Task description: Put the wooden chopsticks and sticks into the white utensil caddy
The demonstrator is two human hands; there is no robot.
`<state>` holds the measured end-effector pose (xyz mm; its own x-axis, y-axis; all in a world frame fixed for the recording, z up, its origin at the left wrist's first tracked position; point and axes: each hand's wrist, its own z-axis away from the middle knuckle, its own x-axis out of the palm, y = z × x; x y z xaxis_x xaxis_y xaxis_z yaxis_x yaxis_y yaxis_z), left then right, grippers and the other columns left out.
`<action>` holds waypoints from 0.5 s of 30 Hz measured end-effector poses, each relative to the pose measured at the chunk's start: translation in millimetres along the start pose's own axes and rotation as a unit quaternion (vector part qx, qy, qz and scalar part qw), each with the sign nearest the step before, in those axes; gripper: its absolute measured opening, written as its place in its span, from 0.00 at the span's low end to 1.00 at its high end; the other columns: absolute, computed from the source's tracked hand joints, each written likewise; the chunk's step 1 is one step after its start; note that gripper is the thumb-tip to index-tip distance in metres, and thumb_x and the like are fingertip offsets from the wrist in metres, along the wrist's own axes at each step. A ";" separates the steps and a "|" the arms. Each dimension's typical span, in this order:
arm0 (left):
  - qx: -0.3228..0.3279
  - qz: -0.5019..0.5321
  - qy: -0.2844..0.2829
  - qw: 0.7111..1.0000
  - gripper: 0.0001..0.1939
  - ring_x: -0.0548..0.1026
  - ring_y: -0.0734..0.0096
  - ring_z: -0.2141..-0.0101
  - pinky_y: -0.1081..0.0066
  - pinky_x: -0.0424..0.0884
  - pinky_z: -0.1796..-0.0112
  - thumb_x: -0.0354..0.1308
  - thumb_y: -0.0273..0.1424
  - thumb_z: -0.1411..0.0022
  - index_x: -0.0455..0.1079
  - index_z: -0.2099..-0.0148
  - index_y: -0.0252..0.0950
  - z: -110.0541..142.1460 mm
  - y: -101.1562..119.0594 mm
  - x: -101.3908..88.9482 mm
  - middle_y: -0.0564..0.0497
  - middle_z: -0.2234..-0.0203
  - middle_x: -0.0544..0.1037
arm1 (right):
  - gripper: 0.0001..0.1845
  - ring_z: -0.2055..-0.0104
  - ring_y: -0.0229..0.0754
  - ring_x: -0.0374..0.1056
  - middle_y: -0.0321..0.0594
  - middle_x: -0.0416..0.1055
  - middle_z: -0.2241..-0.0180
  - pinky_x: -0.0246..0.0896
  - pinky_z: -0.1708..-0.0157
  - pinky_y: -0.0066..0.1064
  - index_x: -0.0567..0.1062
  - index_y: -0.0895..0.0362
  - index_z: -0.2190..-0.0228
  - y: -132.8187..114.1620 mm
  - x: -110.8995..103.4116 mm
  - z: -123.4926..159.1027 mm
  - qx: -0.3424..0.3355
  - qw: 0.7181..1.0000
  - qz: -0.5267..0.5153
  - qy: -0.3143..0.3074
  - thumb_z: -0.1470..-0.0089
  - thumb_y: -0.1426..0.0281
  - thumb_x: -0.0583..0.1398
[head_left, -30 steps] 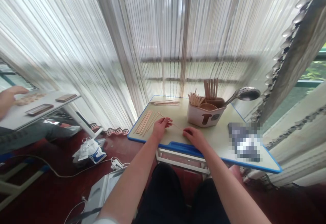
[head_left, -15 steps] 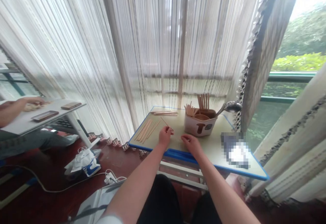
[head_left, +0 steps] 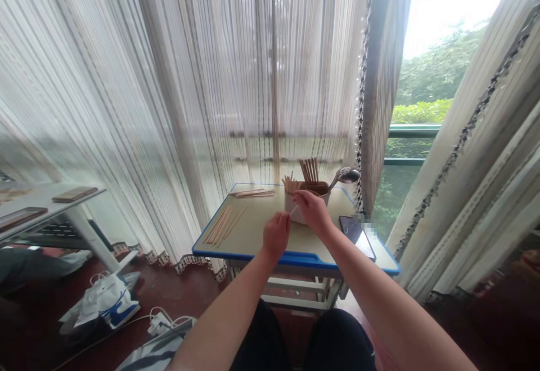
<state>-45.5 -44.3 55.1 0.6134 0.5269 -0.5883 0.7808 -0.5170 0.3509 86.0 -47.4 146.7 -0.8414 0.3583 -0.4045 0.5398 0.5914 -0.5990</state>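
My left hand (head_left: 276,234) is closed in a pinch above the table, around the lower end of a thin, pale wooden chopstick (head_left: 294,209). My right hand (head_left: 311,209), higher and further right, is closed at the chopstick's upper end. Just behind my right hand stands a white utensil holder (head_left: 300,217), partly hidden by it. Pale chopsticks (head_left: 290,182), darker brown sticks (head_left: 309,170) and a metal ladle (head_left: 348,175) rise from the holder. Loose chopsticks (head_left: 220,226) lie on the left of the table, and another small bundle (head_left: 254,193) lies along its back edge.
The small table (head_left: 253,230) has a blue rim. A phone (head_left: 351,228) lies on its right side, partly blurred out. At left stand another table (head_left: 80,198) and a white bag (head_left: 101,303) on the floor. Curtains (head_left: 211,78) hang behind.
My right hand has risen from the tabletop to the chopstick in my left hand, which is now between both hands. The view has turned right; the co-worker's hand has left it.
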 end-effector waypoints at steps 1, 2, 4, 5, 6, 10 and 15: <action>0.007 -0.001 0.001 1.000 0.13 0.70 0.67 0.65 0.67 0.64 0.61 0.40 0.33 0.35 0.66 0.60 0.38 -1.4 1.2 1.0 0.46 0.67 0.72 | 0.15 0.67 0.41 0.70 0.41 0.75 0.70 0.63 0.63 0.31 0.75 0.56 0.63 -1.5 -5.5 -2.6 -0.008 1.000 -0.005 -0.009 0.45 0.63 0.52; 0.009 0.005 0.009 1.000 0.13 0.70 0.66 0.64 0.66 0.64 0.60 0.41 0.33 0.35 0.66 0.59 0.38 -3.3 2.5 2.0 0.45 0.66 0.72 | 0.15 0.67 0.40 0.71 0.41 0.75 0.71 0.64 0.64 0.30 0.75 0.56 0.64 -3.5 -11.4 -5.7 -0.016 1.000 -0.007 -0.018 0.45 0.63 0.52; 0.005 0.024 0.034 0.999 0.12 0.69 0.65 0.61 0.66 0.64 0.58 0.42 0.32 0.35 0.65 0.58 0.38 -8.8 5.9 3.7 0.45 0.65 0.72 | 0.14 0.68 0.40 0.71 0.40 0.75 0.70 0.64 0.66 0.29 0.75 0.56 0.63 -8.4 -23.9 -12.6 -0.036 0.998 0.002 -0.043 0.46 0.63 0.54; 0.002 0.033 0.047 0.998 0.12 0.69 0.65 0.61 0.65 0.64 0.57 0.42 0.32 0.35 0.65 0.58 0.38 -12.2 7.9 4.4 0.45 0.64 0.72 | 0.14 0.68 0.39 0.71 0.39 0.75 0.70 0.64 0.67 0.28 0.75 0.55 0.63 -11.1 -30.2 -16.2 -0.051 0.997 0.013 -0.063 0.47 0.64 0.55; 0.002 0.039 0.056 0.998 0.11 0.69 0.65 0.60 0.65 0.63 0.57 0.42 0.32 0.35 0.65 0.58 0.37 -15.9 10.1 4.8 0.45 0.64 0.72 | 0.13 0.68 0.39 0.71 0.38 0.75 0.70 0.63 0.67 0.28 0.75 0.55 0.63 -13.8 -36.1 -19.7 -0.070 0.994 0.029 -0.082 0.47 0.64 0.55; 0.010 0.037 0.072 0.997 0.12 0.69 0.64 0.59 0.64 0.62 0.55 0.43 0.33 0.35 0.65 0.57 0.37 -30.3 14.6 7.5 0.44 0.63 0.72 | 0.10 0.69 0.37 0.70 0.36 0.75 0.71 0.61 0.68 0.26 0.76 0.54 0.67 -22.9 -57.8 -36.4 -0.143 0.977 0.116 -0.109 0.46 0.67 0.55; -0.168 -0.036 0.160 0.972 0.18 0.65 0.56 0.52 0.58 0.58 0.53 0.41 0.39 0.36 0.62 0.53 0.32 -33.9 -12.5 28.0 0.38 0.56 0.69 | 0.12 0.71 0.36 0.70 0.38 0.75 0.72 0.62 0.69 0.26 0.75 0.56 0.65 -33.1 -87.1 -78.6 -0.168 0.977 0.123 0.049 0.45 0.65 0.53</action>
<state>-34.1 -0.2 58.9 0.5189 0.7642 -0.3829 0.7854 -0.2495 0.5665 139.5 -41.5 256.1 -0.6942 0.5775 -0.4296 0.7016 0.6763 -0.2244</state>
